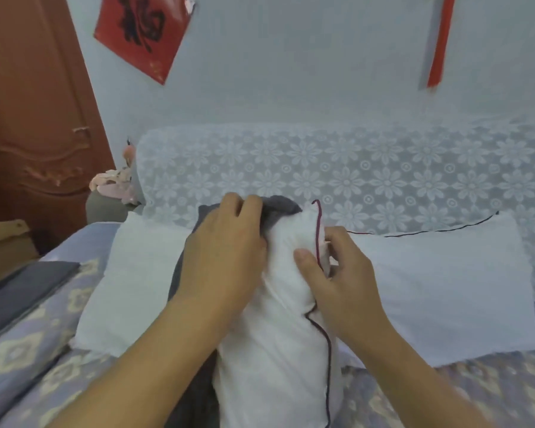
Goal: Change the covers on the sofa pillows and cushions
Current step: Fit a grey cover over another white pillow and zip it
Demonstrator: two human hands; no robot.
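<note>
Head view: left hand (226,251) fingers grip the grey cover (278,206) at its edge; right hand (337,273) fingers pinch the white pillow (278,350) beside its piping, steadying it for covering.

Before you, the pillow (278,350) stands on the sofa seat (28,350), in front of 2 flat pillows (445,288); folded cloth (22,291) lies left.

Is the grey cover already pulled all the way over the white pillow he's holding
No, the grey cover sits only along the left side and top corner of the white pillow, most of which shows bare.
</note>
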